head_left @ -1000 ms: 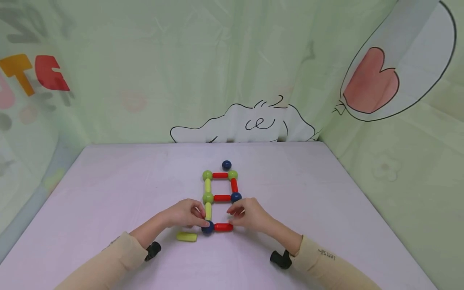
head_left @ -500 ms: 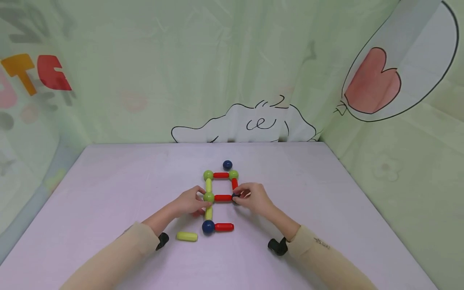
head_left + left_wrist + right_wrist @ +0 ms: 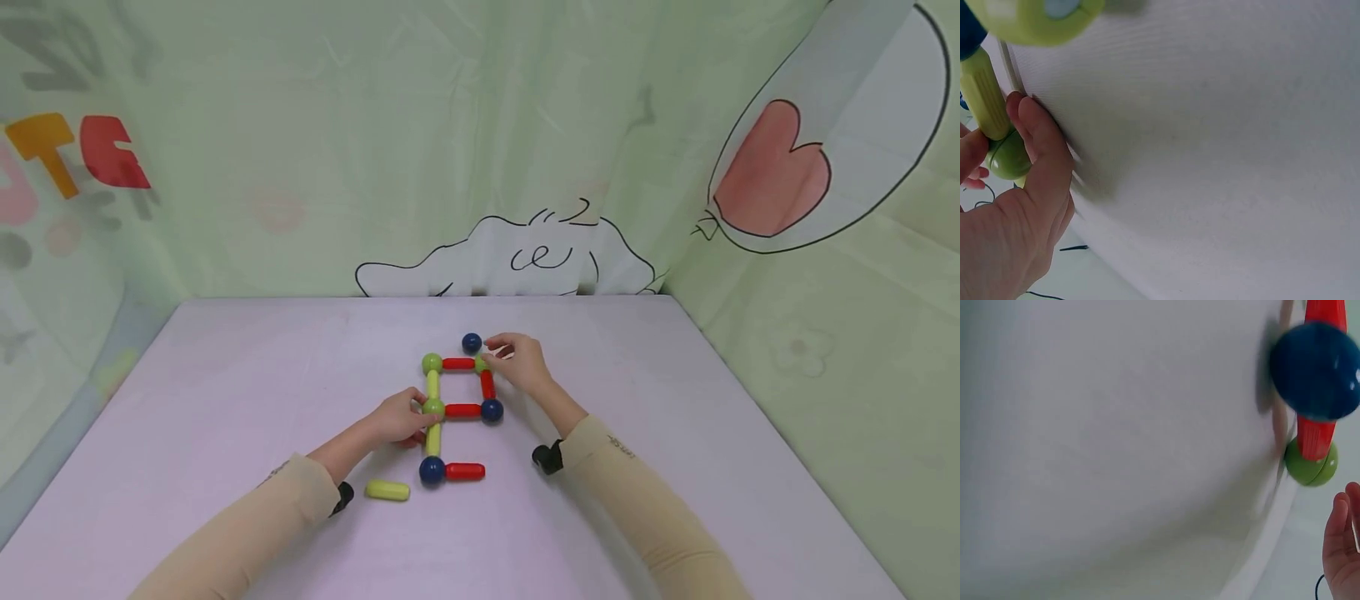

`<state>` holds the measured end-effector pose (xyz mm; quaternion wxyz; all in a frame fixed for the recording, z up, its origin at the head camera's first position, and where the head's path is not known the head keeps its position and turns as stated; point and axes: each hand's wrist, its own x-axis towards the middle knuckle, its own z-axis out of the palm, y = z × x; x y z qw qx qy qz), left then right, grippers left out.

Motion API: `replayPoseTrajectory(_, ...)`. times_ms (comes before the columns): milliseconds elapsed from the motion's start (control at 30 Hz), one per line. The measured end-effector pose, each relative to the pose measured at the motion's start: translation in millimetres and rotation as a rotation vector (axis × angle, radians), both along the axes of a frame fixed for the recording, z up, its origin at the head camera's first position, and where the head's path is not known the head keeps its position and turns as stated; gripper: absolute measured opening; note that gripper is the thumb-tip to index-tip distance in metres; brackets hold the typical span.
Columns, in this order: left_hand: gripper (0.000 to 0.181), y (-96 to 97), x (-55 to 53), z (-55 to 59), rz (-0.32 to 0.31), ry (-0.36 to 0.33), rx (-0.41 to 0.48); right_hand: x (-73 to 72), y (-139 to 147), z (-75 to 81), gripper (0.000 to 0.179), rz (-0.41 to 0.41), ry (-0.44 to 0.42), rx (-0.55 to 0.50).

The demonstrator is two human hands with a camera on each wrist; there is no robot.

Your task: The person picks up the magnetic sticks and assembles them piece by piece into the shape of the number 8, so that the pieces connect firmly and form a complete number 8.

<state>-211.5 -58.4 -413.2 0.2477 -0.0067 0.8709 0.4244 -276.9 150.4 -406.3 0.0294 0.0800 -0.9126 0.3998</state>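
Note:
On the table lies a flat frame of magnetic sticks and balls. My left hand holds the green ball at its left middle joint, thumb and fingers on either side in the left wrist view. Yellow-green sticks run along the left side. My right hand is at the far right corner, loosely bent fingers beside the green ball and the loose blue ball. The right wrist view shows it apart from that green ball. A blue ball joins red sticks at the right.
Nearest me, a blue ball bears a red stick whose right end is free. A loose yellow-green stick lies to its left. The pale table ends at a printed curtain.
My left hand has moved from the near blue ball up to the middle green ball. My right hand went from the near red stick to the middle blue ball, released it, and moved farther back.

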Motion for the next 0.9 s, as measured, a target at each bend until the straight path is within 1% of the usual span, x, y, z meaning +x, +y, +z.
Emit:
replayPoseTrajectory(167, 0.044, -1.6, -1.2, -2.6, 0.015, -0.024, 0.034, -23.5, -4, -3.2, 0.03, -0.004, -0.037, 0.042)
replayPoseTrajectory(333, 0.043, -1.4, -2.6, -4.6, 0.003, -0.022, 0.039, -36.5, -10, -7.5, 0.031, -0.001, -0.083, 0.078)
replayPoseTrajectory(433, 0.043, -1.9, -3.2, -5.0, 0.001, -0.017, 0.037, -40.2, -14, -8.1, 0.031, 0.01, -0.102, 0.101)
replayPoseTrajectory(533, 0.042, -1.6, -3.1, -4.1, 0.002, -0.018, 0.036, -42.1, -18, -7.9, 0.035, 0.03, -0.146, 0.127)
replayPoseTrajectory(600, 0.042, -1.8, -2.6, -3.3, 0.003, -0.017, 0.035, -43.0, -22, -7.8, 0.037, 0.052, -0.176, 0.158)
replayPoseTrajectory(700, 0.041, -2.0, -1.7, -2.2, 0.003, -0.017, 0.036, -44.4, -26, -8.9, 0.037, 0.073, -0.181, 0.218)
replayPoseTrajectory(767, 0.041, -2.0, -1.3, -1.9, 0.003, -0.018, 0.038, -45.0, -27, -9.9, 0.036, 0.066, -0.168, 0.243)
replayPoseTrajectory(900, 0.041, -1.2, -1.0, -1.6, 0.006, -0.025, 0.045, -45.3, -27, -11.4, 0.033, 0.019, -0.149, 0.246)
